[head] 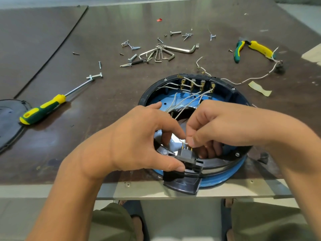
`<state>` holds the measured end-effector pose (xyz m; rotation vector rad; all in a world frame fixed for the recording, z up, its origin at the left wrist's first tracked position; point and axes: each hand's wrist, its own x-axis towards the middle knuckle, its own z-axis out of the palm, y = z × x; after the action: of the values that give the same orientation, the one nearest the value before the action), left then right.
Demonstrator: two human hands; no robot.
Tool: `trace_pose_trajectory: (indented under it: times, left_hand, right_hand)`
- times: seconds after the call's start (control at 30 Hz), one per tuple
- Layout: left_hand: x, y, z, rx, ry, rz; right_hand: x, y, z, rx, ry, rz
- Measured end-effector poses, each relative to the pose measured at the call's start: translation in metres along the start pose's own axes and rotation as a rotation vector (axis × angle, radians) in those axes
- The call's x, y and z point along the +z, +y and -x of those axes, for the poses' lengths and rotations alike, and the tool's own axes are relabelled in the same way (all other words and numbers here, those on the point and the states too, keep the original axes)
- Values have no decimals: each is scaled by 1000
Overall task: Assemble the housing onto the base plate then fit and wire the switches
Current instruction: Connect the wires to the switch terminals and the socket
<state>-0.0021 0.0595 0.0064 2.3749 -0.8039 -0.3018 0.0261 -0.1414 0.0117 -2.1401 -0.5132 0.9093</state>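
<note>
A round black housing [149, 94] sits on a blue base plate [225, 178] at the table's near edge. Several switches [196, 84] with brass terminals line its far inner wall, and white wires [187, 100] run from them across the inside. My left hand [139, 138] grips a black switch [186, 156] with brass pins at the housing's near rim, thumb under it. My right hand [222, 124] pinches a white wire end [185, 142] right at those pins.
A yellow-green screwdriver [43, 108] lies at the left, beside a dark cover plate [8, 122]. Hex keys [163, 53] and loose screws [132, 46] are scattered behind the housing. Yellow-handled pliers [251, 49] lie far right with a wire offcut and tape scraps.
</note>
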Motion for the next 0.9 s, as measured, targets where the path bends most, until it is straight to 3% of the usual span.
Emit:
trace_pose_trajectory:
  times: [0.23,0.6,0.9]
  left_hand:
    - [1,-1,-2,-16,0,-25]
    - [1,-5,1,34,14,49]
    - [1,-9,0,48,12,53]
  right_hand:
    - [0,-1,3,18,22,12]
    - [-5,6,8,-110,39,19]
    - [-1,7,2,-51,22,73]
